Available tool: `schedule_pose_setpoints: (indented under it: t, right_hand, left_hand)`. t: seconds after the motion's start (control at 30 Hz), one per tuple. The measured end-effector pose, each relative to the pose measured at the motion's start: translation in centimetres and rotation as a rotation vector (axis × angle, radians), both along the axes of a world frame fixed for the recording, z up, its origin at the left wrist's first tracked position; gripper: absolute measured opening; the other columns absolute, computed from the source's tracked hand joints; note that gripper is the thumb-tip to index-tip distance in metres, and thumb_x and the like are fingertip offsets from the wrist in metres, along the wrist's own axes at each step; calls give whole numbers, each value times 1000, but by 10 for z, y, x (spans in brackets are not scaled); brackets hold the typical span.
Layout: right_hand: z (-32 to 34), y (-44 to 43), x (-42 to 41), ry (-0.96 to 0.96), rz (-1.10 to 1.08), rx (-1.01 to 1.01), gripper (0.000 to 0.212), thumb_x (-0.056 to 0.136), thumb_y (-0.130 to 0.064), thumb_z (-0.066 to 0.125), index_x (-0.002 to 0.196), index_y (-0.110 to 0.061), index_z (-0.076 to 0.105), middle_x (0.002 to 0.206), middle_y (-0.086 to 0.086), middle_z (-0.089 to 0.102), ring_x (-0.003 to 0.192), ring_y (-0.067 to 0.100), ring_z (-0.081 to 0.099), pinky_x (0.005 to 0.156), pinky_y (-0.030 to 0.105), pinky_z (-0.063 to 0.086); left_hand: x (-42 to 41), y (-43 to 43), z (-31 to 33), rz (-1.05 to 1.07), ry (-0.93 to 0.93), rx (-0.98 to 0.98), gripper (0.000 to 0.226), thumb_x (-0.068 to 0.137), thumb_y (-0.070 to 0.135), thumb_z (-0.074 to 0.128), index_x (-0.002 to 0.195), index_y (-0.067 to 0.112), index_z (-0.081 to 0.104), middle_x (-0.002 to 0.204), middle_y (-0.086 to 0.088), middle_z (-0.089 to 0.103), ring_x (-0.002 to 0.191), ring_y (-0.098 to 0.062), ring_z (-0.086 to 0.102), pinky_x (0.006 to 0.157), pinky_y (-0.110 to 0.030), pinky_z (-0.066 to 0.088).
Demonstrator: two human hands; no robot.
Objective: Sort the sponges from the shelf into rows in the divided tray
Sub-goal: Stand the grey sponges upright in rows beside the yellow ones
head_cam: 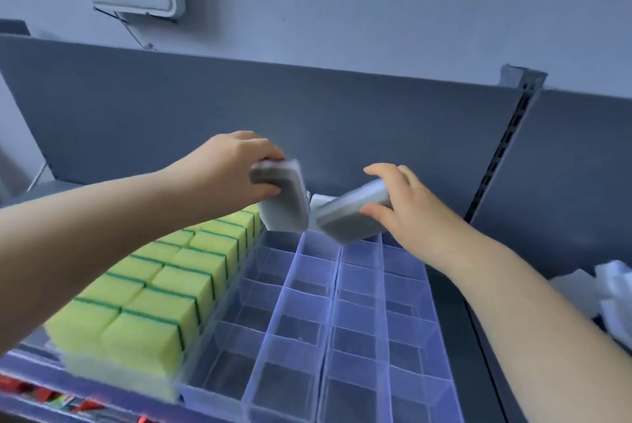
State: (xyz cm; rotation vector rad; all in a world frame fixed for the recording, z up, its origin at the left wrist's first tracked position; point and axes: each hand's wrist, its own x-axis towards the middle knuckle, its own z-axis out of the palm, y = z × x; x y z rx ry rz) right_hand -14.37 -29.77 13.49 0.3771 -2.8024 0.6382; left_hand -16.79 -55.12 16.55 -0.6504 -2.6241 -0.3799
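Observation:
A clear divided tray (309,285) lies on the shelf, its compartments bare. My left hand (236,169) grips a white-and-grey sponge (284,197), held tilted above the tray's far left corner. My right hand (407,203) grips a second white-and-grey sponge (349,217) over the tray's far edge. The two sponges nearly touch. A small white piece (318,200) shows between them, partly hidden. Several yellow sponges with green backing (164,282) stand in two packed rows left of the tray.
A dark grey back panel (239,108) rises behind the shelf, with a slotted upright (502,149) at right. White sponges (612,289) lie heaped at the right edge. Red packaging (51,398) shows on a lower level at bottom left.

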Motion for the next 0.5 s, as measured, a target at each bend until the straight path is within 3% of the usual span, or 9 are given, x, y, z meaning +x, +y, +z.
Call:
schedule_pose_setpoints:
  t: [0.13,0.27,0.5]
  right_hand:
    - [-11,-28,-14,-20,-28,11,51,93,-29,52,136,-30,24,136,-6,36,118,18,42,94,31,39]
    - [-19,-46,-20,-17,-77,45,50,91,-25,55,132,-26,27,139,-7,38,122,15,41,96,28,38]
    - [-22,-64,-21,-97,-147,144,36,91,-25,51,123,-30,34,127,-13,44,91,12,47,81,34,46]
  left_hand:
    - [-37,-19,-8,-56,-101,-61,39,80,33,69,117,25,60,101,7,56,89,-10,45,76,-21,32]
    - [-59,-26,-19,-178,-143,-106,40,80,36,69,118,26,60,108,8,60,98,-11,50,82,-23,38]
    - [-83,-22,-36,-268,-192,-231,42,80,42,67,118,26,59,108,7,61,102,-15,52,88,-32,44]
